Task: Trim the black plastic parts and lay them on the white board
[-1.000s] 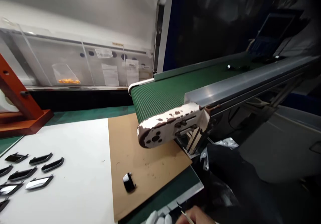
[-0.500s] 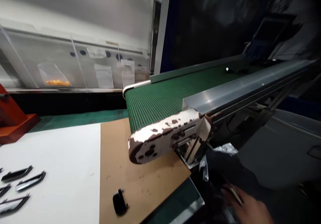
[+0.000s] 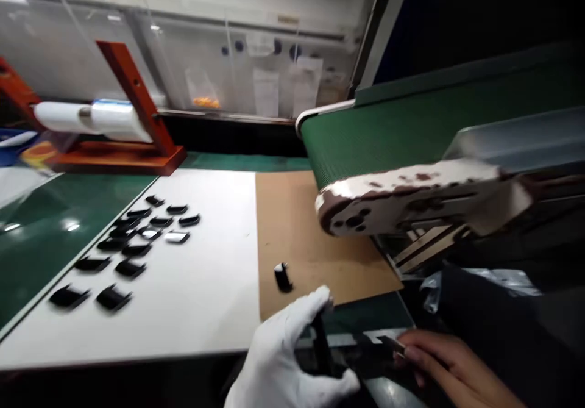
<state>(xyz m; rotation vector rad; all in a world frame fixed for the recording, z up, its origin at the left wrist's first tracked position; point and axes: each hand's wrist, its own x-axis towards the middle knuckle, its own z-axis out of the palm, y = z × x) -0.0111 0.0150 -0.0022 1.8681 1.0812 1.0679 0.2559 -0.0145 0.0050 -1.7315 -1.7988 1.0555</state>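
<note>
My left hand (image 3: 287,359), in a white glove, is at the bottom centre with thumb and fingers curved around a black plastic part (image 3: 321,344). The part is dark against the background, so its full outline is hard to make out. To its right, my bare right hand (image 3: 443,359) pinches a thin knife-like tool (image 3: 392,345) that points left toward the gloved hand. Just beyond the glove, a small black plastic piece (image 3: 283,277) lies on the brown cardboard (image 3: 329,255). Several similar black pieces (image 3: 131,268) are spread over the white sheet (image 3: 205,298) at left.
A green conveyor belt (image 3: 393,133) with a chipped white end bracket (image 3: 402,194) overhangs the cardboard at right. An orange stand (image 3: 141,100) with rolls of clear film (image 3: 114,120) stands at back left. Dark cloth or bagging (image 3: 484,316) lies beneath the conveyor.
The view has swung left, bringing the film stand and more black pieces into sight. My gloved left hand has come into view with a black part; my right hand still holds the thin tool.
</note>
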